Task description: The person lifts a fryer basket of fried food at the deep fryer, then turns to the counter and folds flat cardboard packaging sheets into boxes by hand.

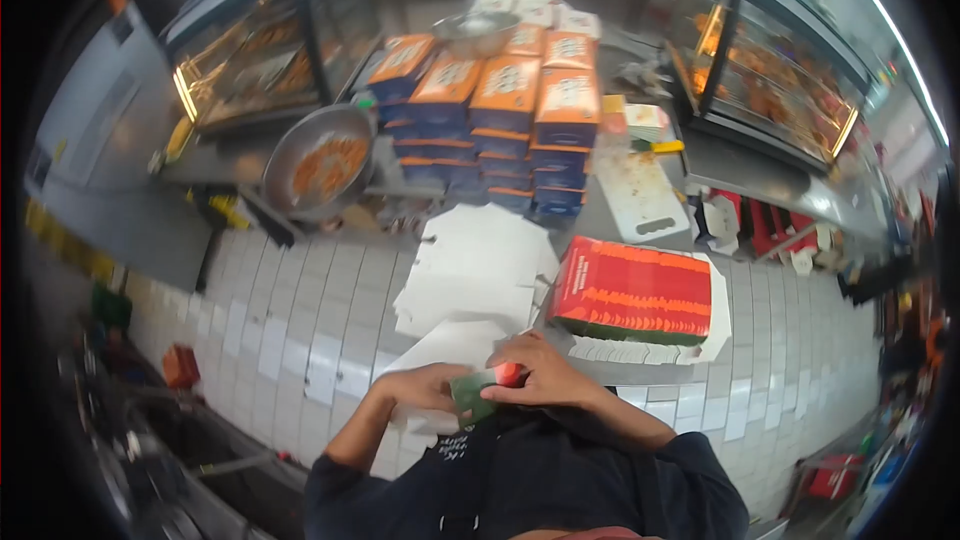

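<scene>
Close to my body, my left hand [425, 386] and my right hand [545, 372] are both closed on a small green and red carton [472, 395], one at each side. The carton is blurred, and the fingers cover part of it. A white cardboard sheet [450, 342] lies under and behind my left hand. Just beyond is a stack of flat white card blanks [478, 265]. To its right, a row of red cartons with green lower edges [635, 290] sits packed together on white card.
Orange and blue boxes [508, 83] are stacked at the back. A metal bowl with food [330, 165] stands left of them, a white cutting board [645, 190] right. Glass food cabinets [785, 70] flank the counter, and tiled floor [265, 310] shows below.
</scene>
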`<state>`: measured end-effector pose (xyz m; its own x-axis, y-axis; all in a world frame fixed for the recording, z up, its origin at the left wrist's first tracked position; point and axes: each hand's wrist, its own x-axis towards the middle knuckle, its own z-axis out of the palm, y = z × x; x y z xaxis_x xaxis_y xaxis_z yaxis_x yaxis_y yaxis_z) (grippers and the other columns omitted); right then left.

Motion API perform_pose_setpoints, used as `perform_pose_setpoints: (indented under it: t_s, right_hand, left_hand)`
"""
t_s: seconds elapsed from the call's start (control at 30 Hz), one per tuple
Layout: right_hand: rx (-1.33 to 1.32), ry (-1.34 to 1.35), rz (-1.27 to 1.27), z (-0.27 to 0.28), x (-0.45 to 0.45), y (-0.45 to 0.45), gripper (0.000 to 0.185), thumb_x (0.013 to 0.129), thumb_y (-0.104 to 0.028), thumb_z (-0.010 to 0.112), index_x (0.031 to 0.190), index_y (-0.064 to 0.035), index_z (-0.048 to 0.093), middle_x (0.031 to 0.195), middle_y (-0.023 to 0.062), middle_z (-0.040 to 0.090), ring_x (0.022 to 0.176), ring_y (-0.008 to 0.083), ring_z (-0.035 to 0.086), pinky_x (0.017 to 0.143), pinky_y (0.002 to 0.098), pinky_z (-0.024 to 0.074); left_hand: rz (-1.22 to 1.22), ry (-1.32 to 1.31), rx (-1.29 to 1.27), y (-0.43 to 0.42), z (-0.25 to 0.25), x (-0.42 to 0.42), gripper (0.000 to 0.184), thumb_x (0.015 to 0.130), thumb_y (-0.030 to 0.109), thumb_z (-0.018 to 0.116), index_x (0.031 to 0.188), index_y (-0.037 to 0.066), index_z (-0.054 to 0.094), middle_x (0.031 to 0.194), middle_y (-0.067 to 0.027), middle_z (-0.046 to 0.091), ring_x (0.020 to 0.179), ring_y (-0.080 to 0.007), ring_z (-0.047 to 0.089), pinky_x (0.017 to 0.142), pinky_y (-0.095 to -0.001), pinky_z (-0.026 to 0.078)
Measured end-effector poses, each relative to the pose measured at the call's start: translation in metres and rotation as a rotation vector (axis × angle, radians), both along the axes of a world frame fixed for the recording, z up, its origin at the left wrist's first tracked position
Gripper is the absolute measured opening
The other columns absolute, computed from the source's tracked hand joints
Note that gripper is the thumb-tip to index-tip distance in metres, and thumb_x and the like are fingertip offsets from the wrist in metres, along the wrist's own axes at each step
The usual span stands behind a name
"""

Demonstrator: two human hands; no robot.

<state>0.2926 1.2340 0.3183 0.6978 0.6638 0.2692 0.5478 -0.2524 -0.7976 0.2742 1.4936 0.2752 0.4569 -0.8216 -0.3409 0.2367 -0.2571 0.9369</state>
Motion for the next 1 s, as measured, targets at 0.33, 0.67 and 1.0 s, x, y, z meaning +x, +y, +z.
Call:
perform_pose_setpoints:
  t_s: [0.33,0.67,1.0]
  right_hand:
    - [0.102,0.025,-0.293,-0.025,0.013,-0.009,0.026,0.078,-0.034,0.075,0.091,-0.0136,0.065,0.090,0.0042,0.065,0.094,0.0256,0.062,0.084,0.0417,0.0405]
    - [-0.032,-0.069,-0.164,-0.034,-0.002,-0.004,0.031,0.093,-0.037,0.063,0.097,-0.0069,0.060,0.083,0.0093,0.062,0.087,0.0304,0.062,0.083,0.0448,0.0442]
    - [0.528,-0.036,-0.145,0.001,0.006,-0.016,0.029,0.097,-0.021,0.062,0.078,0.0006,0.062,0.065,0.0120,0.054,0.060,0.0264,0.054,0.057,0.0376,0.0409]
  left_hand:
    - [0.267,0.294,-0.109,0.012,-0.016,0.005,0.009,0.099,0.010,0.060,0.101,0.001,0.061,0.091,0.0017,0.062,0.085,-0.0057,0.058,0.080,-0.0219,0.048]
    - [0.277,0.081,0.039,-0.009,0.020,0.025,0.009,0.098,0.008,0.060,0.105,0.001,0.059,0.098,-0.0039,0.065,0.086,-0.0071,0.059,0.080,-0.0240,0.048]
    - [1.014,-0.891,0.162,-0.048,0.070,0.018,0.058,0.098,0.035,0.055,0.142,-0.001,0.041,0.099,-0.0067,0.053,0.088,-0.0138,0.050,0.077,-0.0309,0.041]
